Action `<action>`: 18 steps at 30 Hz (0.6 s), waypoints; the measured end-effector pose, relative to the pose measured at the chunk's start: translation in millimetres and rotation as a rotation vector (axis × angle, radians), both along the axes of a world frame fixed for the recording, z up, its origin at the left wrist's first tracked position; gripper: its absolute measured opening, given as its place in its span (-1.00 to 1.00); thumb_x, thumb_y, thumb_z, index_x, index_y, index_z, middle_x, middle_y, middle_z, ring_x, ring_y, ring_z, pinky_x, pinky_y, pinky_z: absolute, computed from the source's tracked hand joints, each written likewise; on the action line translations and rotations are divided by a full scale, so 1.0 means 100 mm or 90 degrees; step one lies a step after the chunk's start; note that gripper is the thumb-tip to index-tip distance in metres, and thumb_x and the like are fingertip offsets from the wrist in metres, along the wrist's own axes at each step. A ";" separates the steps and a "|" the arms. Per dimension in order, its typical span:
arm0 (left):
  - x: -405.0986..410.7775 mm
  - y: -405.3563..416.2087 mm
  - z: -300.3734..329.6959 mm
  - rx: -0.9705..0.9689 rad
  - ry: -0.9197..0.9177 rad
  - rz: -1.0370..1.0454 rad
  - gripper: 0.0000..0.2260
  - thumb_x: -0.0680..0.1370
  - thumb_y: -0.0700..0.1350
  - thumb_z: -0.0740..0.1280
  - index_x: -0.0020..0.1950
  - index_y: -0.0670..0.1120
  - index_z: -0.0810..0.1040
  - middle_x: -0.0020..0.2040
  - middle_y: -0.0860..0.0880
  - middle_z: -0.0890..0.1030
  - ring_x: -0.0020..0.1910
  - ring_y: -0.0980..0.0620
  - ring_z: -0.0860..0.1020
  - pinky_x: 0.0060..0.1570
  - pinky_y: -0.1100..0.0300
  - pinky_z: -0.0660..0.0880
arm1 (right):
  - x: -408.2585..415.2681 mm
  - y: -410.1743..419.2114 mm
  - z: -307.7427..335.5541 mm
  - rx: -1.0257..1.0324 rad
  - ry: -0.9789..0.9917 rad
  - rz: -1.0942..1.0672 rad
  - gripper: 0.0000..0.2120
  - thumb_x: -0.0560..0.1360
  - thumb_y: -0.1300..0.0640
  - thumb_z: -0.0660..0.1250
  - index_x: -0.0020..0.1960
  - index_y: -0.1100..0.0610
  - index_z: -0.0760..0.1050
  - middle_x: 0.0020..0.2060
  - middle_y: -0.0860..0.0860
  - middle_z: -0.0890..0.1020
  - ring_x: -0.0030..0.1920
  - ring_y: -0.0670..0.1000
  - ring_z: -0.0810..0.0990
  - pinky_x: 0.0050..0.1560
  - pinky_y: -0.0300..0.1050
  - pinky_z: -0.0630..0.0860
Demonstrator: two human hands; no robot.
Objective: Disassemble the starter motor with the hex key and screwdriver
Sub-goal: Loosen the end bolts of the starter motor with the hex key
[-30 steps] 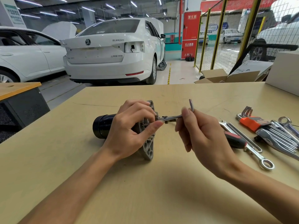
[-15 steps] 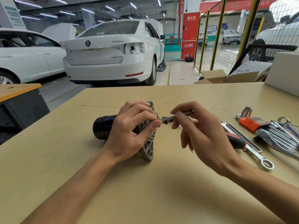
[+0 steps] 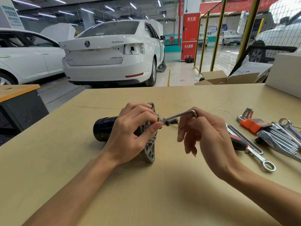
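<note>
— Steel hex key (image 3: 177, 116), where is it?
— My right hand (image 3: 210, 136) pinches its bend; the tip sits in the starter motor (image 3: 104, 130) mid-table (image 3: 146, 193).
— Left hand (image 3: 132, 132)?
— Curled around the motor, thumb steadying the key.

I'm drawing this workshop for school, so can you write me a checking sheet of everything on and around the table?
Surface: tan wooden table, a few faint marks.
Job's things: starter motor lying on its side, black end pointing left, grey flange toward the right; hex key set into its flange end; screwdriver with black and red handle lying at the right.
Clutter: hex key set in an orange holder, ring spanner, more spanners, white box.
Grips: left hand holds the motor and pinches the key's shaft; right hand holds the key's bend.
Cables: nothing seen.
Surroundings: white car, yellow mesh fence, cardboard box, red cabinet.
</note>
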State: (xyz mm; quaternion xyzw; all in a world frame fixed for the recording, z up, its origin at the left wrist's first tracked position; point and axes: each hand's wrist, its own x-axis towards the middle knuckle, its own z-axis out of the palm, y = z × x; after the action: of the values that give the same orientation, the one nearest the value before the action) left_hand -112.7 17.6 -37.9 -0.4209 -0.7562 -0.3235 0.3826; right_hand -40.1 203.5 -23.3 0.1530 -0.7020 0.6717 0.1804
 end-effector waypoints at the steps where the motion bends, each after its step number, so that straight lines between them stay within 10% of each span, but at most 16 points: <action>1: 0.00 0.00 0.00 -0.002 -0.001 -0.004 -0.76 0.57 -0.05 0.34 -0.12 -0.21 0.66 -0.09 -0.06 0.67 0.10 -0.12 0.57 0.16 0.02 0.48 | 0.00 0.01 0.00 0.001 0.006 0.004 -0.73 0.40 0.21 0.06 -0.33 0.11 0.50 -0.46 0.12 0.59 -0.55 0.08 0.45 -0.57 -0.19 0.29; 18: 0.06 0.00 0.08 0.001 -0.094 -0.048 -0.83 0.53 0.00 0.36 -0.10 -0.07 0.68 -0.07 0.05 0.66 0.15 -0.07 0.52 0.23 0.14 0.41 | -0.06 0.05 0.00 -0.037 -0.061 -0.026 -0.71 0.66 0.22 0.09 -0.18 0.17 0.48 -0.50 0.03 0.53 -0.56 0.05 0.42 -0.59 -0.20 0.27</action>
State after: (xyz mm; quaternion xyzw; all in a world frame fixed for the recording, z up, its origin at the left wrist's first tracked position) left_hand -106.3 18.1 -30.3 -0.4241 -0.7656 -0.3682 0.3138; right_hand -46.0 208.9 -23.7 0.1010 -0.6929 0.6946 0.1649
